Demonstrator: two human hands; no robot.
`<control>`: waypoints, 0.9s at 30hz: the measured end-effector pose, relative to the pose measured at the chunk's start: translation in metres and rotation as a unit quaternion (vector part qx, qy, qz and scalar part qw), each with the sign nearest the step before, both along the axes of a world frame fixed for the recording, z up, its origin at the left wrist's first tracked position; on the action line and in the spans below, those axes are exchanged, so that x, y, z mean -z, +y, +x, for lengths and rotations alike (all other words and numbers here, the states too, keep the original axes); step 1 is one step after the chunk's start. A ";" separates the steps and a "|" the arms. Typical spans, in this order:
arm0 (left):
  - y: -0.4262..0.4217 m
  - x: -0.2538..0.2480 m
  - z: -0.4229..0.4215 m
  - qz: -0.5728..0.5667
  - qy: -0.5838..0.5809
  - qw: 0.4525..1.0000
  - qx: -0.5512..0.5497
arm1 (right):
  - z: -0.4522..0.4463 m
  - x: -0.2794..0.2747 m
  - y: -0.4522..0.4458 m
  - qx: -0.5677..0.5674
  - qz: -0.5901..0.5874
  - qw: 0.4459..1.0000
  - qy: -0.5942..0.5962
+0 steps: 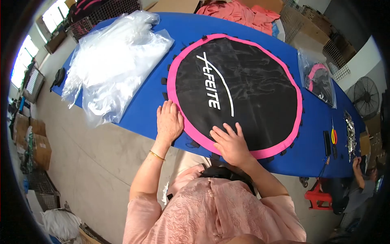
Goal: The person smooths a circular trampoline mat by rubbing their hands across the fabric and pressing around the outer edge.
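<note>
Well, the mat [260, 81] lay flat on the blue table [146, 105] — black inside a pink rim [175, 77], with white lettering [211, 89] on its left part. The left hand [170, 124] rested across the rim at the mat's near left, unclenched and gripping nothing; the right hand [231, 144] lay spread over the mat's near edge, likewise holding nothing. Left of the mat sat clear bags [118, 61] (a loose heap), and right of it a filled bag [319, 79], scissors [334, 136] and metal pieces [350, 136]. Beyond the mat was pink cloth [239, 16].
</note>
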State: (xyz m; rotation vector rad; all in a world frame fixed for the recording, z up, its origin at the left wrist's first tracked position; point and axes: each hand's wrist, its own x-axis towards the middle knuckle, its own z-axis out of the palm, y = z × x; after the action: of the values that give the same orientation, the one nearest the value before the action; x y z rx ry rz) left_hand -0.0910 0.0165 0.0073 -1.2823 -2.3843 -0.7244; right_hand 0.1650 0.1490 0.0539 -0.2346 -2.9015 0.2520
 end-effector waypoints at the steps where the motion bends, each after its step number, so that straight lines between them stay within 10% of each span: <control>1: 0.000 0.001 0.000 0.001 0.002 1.000 -0.004 | -0.009 0.003 0.000 -0.009 0.006 1.000 0.012; 12: 0.002 0.011 -0.005 0.044 0.002 0.999 0.017 | -0.014 0.006 0.002 -0.015 0.016 0.999 0.037; 24: -0.005 0.014 -0.009 0.040 -0.044 0.998 0.007 | 0.085 0.033 0.061 0.218 -0.051 0.972 0.065; 27: -0.028 -0.002 -0.026 0.264 -0.187 0.945 -0.041 | 0.084 0.039 0.063 0.212 -0.042 0.974 0.070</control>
State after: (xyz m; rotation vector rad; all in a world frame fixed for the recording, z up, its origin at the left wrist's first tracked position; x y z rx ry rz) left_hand -0.1173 -0.0114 0.0092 -0.8692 -2.2506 -1.5650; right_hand 0.2488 0.2120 0.0152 -0.8021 -2.6208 0.3006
